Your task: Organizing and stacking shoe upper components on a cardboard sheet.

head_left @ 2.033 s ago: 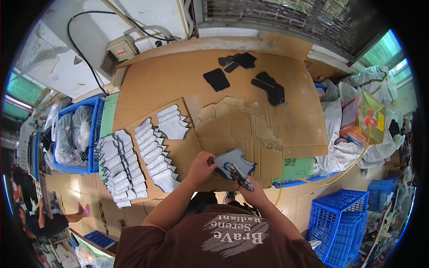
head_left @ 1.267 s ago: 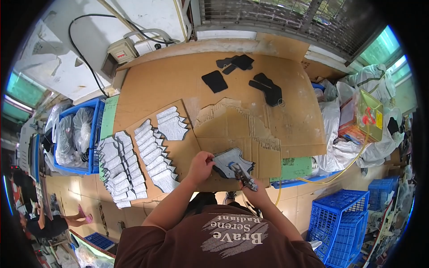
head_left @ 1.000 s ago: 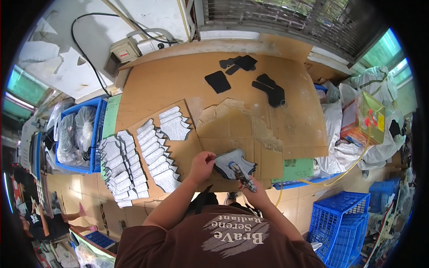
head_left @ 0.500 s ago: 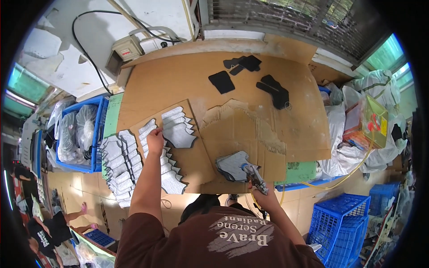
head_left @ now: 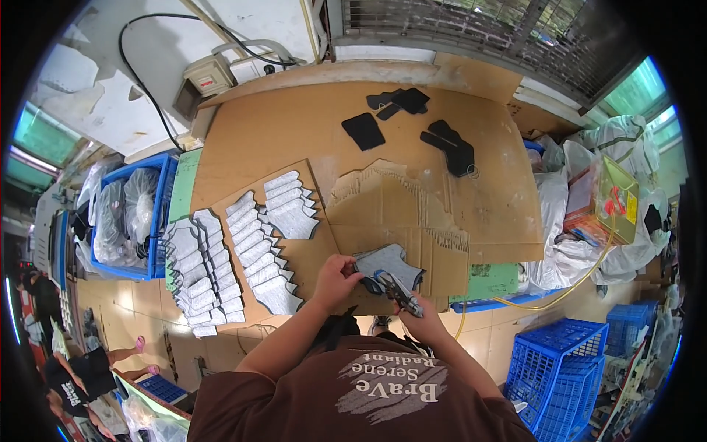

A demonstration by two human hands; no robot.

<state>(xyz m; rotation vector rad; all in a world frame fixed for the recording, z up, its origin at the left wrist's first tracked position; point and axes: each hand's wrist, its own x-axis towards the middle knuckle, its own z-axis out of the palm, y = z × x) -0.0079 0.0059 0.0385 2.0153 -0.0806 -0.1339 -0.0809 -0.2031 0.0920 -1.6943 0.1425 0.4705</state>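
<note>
Because the grey piece [head_left: 388, 260] looks like thin backed fabric, I'd treat it as light and floppy, dry rather than slippery, not fragile but easy to crease. It lies on the cardboard at the table's near edge, just right of the left hand [head_left: 336, 283]. Best hold: thin pinch on the dark rim, fingers off the grey face; pointed corners probably bend first.

Left thumb and fingertips look pinched on its left edge; exact contact too small to confirm. Right hand [head_left: 418, 317] is wrapped round a metal gun-like tool [head_left: 402, 297], blue near its front. That tool covers the piece's lower part, so access there is blocked.

Left of that: overlapping grey pieces in fanned rows [head_left: 270, 283], edges easy to snag. Beyond: torn cardboard [head_left: 372, 193], then black cut pieces [head_left: 451, 152], clear of both hands. Right side: yellow hose [head_left: 571, 289], white bags [head_left: 549, 214], blue crates [head_left: 549, 361] below table level.
</note>
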